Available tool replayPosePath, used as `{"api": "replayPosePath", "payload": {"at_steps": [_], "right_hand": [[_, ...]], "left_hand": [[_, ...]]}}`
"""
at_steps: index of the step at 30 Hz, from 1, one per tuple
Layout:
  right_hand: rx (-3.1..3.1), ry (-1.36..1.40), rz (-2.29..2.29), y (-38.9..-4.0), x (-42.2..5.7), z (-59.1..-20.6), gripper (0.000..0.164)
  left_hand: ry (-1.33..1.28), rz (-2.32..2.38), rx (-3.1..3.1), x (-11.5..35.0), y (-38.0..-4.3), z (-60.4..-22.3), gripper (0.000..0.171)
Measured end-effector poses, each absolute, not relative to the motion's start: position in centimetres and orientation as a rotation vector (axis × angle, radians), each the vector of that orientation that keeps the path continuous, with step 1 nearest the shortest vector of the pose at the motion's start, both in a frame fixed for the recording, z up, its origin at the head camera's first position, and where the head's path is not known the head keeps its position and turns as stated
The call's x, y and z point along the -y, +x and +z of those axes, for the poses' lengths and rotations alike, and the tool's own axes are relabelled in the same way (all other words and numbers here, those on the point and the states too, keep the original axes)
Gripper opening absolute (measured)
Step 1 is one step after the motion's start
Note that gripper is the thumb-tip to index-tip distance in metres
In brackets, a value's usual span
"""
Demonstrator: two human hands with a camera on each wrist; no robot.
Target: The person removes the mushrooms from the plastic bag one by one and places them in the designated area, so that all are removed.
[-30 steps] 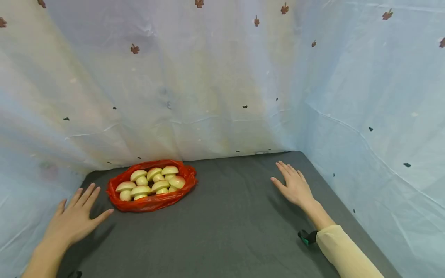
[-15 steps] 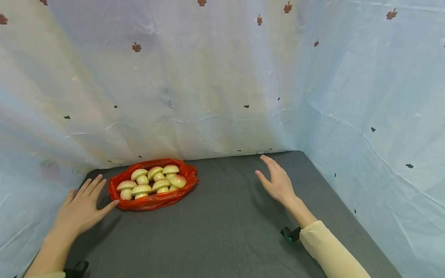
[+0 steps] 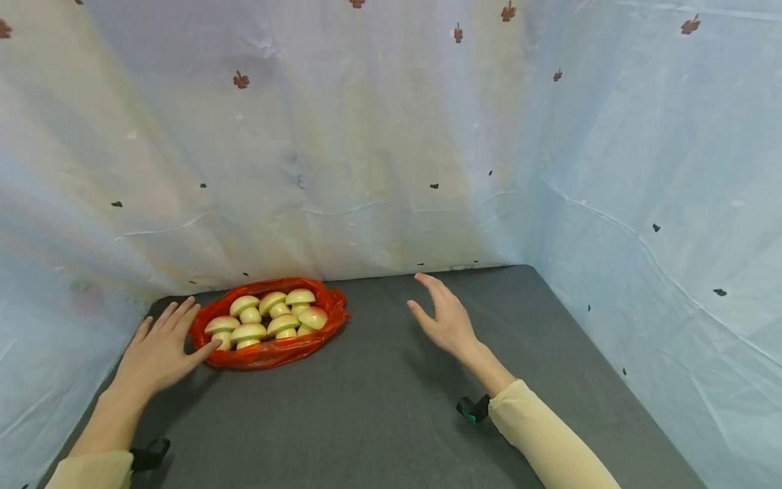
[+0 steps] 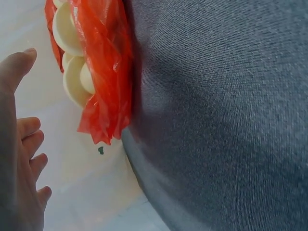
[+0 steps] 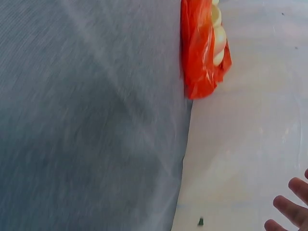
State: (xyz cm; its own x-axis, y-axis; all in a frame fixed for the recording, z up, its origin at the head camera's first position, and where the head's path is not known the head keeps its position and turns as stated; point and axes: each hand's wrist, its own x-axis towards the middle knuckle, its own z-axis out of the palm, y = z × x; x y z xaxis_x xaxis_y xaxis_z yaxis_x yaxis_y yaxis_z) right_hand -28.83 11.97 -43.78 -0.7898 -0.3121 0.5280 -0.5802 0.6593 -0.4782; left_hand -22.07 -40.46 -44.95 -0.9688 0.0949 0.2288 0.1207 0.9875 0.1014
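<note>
Left hand (image 3: pixel 156 358): released, fingers spread, just beside red bag (image 3: pixel 275 354) | right hand (image 3: pixel 449 324): released, above grey bench (image 3: pixel 330 407), apart from bag | bag holds pale mushroom-shaped pieces (image 3: pixel 248 333)

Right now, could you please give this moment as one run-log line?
left hand: empty, near red bag | right hand: empty, over gray table | red bag: on table, holding mushroom-shaped pieces
</note>
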Motion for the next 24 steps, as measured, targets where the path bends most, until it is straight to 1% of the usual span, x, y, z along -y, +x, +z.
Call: {"api": "replayPosePath", "payload": {"at_steps": [9, 24], "right_hand": [[2.501, 0.786, 0.937, -29.2, -8.1, -43.8, 0.058], [2.592, 0.897, 0.913, -30.4, -2.8, -44.0, 0.059]], "left_hand": [[-0.133, -0.21, 2.948, 40.4, -23.4, -45.9, 0.103], [-0.163, -0.25, 3.011, 41.3, -24.0, -46.9, 0.108]]}}
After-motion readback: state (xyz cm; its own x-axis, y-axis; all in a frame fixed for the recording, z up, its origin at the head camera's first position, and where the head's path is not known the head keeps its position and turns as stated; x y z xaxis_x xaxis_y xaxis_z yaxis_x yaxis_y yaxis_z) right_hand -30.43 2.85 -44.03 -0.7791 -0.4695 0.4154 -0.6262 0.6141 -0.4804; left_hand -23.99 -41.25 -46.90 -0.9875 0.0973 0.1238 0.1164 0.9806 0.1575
